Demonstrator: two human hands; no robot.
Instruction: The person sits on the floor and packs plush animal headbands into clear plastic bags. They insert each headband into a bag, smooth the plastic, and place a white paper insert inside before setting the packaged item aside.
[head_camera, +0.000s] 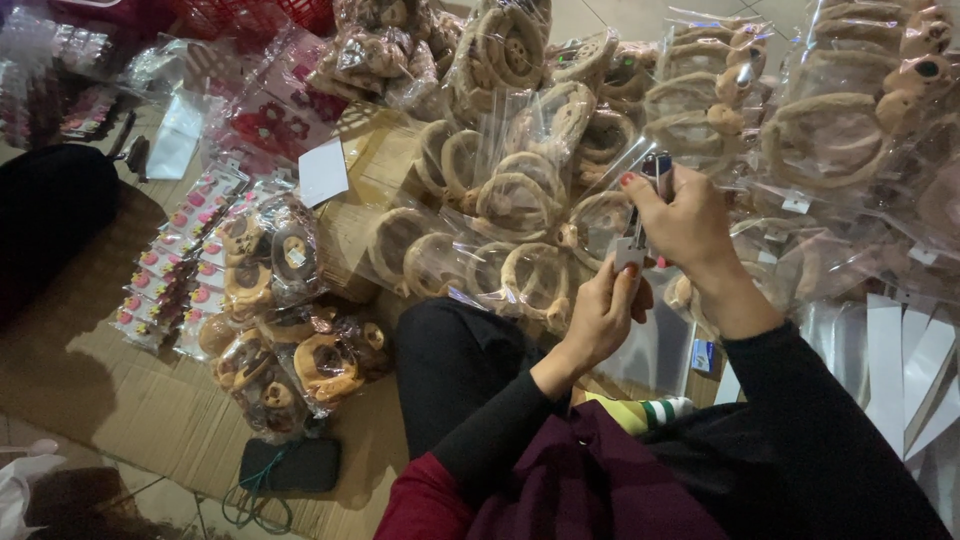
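My right hand (685, 225) is closed around a small metal stapler (655, 175), its nose pointing down at a small white card (629, 254). My left hand (603, 312) pinches that card from below, against a clear plastic bag (655, 345) that hangs down toward my lap. Both hands touch at the card. My sleeves are black. Right behind the hands lie several bagged plush brown headbands (520, 200) with bear ears.
More bagged plush headbands (840, 130) pile up at the right and a smaller heap (280, 340) at the left. Rows of small pink hair clips on cards (175, 265) lie on flattened cardboard (120, 400). A dark phone with cable (290, 465) rests near my knee. White card strips (900, 360) lie at the right.
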